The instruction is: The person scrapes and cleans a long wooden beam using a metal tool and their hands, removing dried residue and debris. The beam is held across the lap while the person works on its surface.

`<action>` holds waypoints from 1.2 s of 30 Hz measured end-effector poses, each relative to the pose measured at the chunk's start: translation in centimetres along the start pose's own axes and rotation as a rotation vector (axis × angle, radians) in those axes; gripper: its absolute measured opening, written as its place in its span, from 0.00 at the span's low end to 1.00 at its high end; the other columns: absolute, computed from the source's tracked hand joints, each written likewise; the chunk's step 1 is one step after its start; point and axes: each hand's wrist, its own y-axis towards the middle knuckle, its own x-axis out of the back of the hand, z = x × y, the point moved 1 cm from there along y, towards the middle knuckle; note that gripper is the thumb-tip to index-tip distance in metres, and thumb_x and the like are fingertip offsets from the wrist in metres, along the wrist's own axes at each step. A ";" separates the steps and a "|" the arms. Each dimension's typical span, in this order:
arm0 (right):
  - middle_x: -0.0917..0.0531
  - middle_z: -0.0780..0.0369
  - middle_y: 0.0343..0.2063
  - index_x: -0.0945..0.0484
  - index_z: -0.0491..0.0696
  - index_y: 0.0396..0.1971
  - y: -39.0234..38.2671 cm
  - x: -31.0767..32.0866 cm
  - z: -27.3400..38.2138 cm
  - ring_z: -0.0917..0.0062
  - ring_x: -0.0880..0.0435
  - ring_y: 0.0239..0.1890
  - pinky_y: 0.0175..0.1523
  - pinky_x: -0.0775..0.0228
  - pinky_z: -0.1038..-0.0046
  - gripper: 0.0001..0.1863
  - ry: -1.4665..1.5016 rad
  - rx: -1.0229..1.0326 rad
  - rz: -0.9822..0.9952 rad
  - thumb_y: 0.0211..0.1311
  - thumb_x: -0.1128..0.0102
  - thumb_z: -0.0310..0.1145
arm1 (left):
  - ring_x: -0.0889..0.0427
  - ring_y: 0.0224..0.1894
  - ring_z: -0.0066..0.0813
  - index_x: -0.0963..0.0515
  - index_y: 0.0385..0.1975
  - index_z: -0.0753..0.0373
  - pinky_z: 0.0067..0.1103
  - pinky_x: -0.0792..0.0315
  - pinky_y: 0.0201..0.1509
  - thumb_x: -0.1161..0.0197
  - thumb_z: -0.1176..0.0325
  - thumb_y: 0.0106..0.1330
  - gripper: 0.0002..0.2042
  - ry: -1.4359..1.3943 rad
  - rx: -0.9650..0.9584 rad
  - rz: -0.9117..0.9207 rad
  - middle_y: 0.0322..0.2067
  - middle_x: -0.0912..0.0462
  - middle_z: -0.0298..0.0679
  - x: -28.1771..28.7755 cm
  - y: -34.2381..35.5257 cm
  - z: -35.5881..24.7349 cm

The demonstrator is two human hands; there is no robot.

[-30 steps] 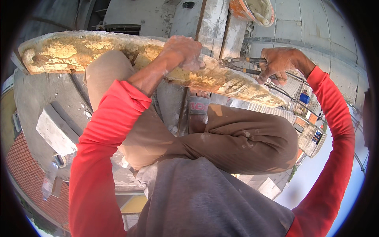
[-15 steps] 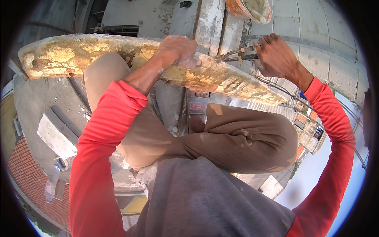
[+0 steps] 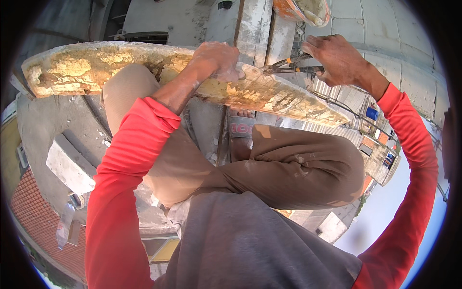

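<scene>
Gripping curved board beyond knee w/ fingers of left hand bent over top edge; holding pincers w/ right hand part-closed round handles. Looks stiff, prob. heavy, flaky — take by edges.

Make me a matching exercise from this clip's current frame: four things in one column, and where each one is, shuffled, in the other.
Things:
1. Pincers
2. Curved slab
3. Orange bucket
4. Clear plastic bottle

Places:
A. At the top edge of the view, right of centre
B. Under the left hand, across the upper part of the view
C. At the lower left of the view
D. In the right hand

Right pairs: 1-D, 2-B, 3-A, 4-C
</scene>
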 end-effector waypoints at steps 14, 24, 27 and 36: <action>0.11 0.51 0.45 0.12 0.41 0.39 2.1 -0.7 -0.2 0.62 0.14 0.57 0.65 0.25 0.56 0.25 -0.259 -0.045 0.031 0.45 0.27 0.45 | 0.08 0.49 0.53 0.09 0.43 0.66 0.42 0.17 0.55 0.31 0.45 0.67 0.25 0.002 0.008 -0.001 0.43 0.07 0.53 0.5 -0.2 -0.3; 0.14 0.56 0.19 0.15 0.39 0.26 5.3 1.6 -2.3 0.66 0.12 0.22 0.28 0.21 0.60 0.16 0.520 -0.340 0.841 0.50 0.24 0.38 | 0.08 0.49 0.53 0.09 0.43 0.66 0.42 0.17 0.56 0.30 0.45 0.67 0.25 -0.008 0.021 -0.024 0.44 0.07 0.52 0.4 -0.2 -0.4; 0.12 0.55 0.22 0.15 0.38 0.30 4.2 0.8 -2.0 0.67 0.12 0.21 0.29 0.21 0.62 0.15 0.563 -0.230 0.592 0.52 0.23 0.36 | 0.08 0.49 0.53 0.09 0.42 0.66 0.43 0.17 0.55 0.30 0.45 0.67 0.25 0.018 -0.008 -0.012 0.43 0.07 0.53 0.6 -0.3 -0.4; 0.06 0.55 0.38 0.16 0.41 0.55 1.3 -1.1 -1.9 0.72 0.09 0.37 0.40 0.16 0.64 0.19 0.891 -0.325 0.750 0.79 0.37 0.42 | 0.08 0.49 0.53 0.09 0.42 0.65 0.42 0.16 0.54 0.30 0.46 0.65 0.24 0.007 0.023 0.062 0.43 0.07 0.53 0.8 -0.3 -0.4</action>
